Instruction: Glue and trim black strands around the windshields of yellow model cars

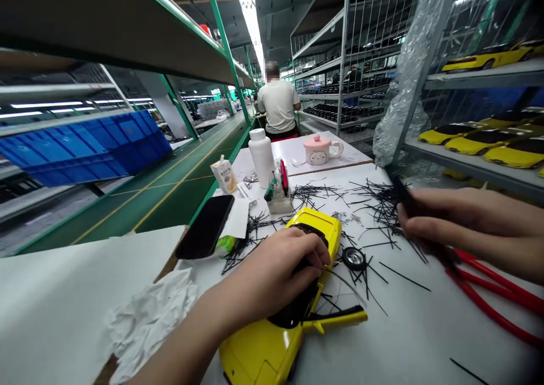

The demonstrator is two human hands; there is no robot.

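Note:
A yellow model car (pixel 263 345) lies on the white table, its side door (pixel 340 320) swung open. My left hand (pixel 293 266) lies over the car's cabin, fingers curled and thumb pressed in. From its fingertips runs a thin dark strip (pixel 346 283); part of it is hidden by the fingers. On the right, my right hand (pixel 454 221) is closed on a dark, motion-blurred tool (pixel 403 195). Red handles (pixel 488 291) extend below that hand, seemingly in line with the dark part; I cannot tell if they are joined. A small wheel (pixel 354 258) lies beside the car.
Many thin black strips (pixel 382 198) litter the table. A black phone (pixel 206 226), crumpled white paper (pixel 157 317), a white bottle (pixel 261 155), a tool holder (pixel 279 195) and a pink-lidded mug (pixel 318 152) stand or lie around. Shelves with yellow cars (pixel 480 141) are right; a person (pixel 278 105) sits ahead.

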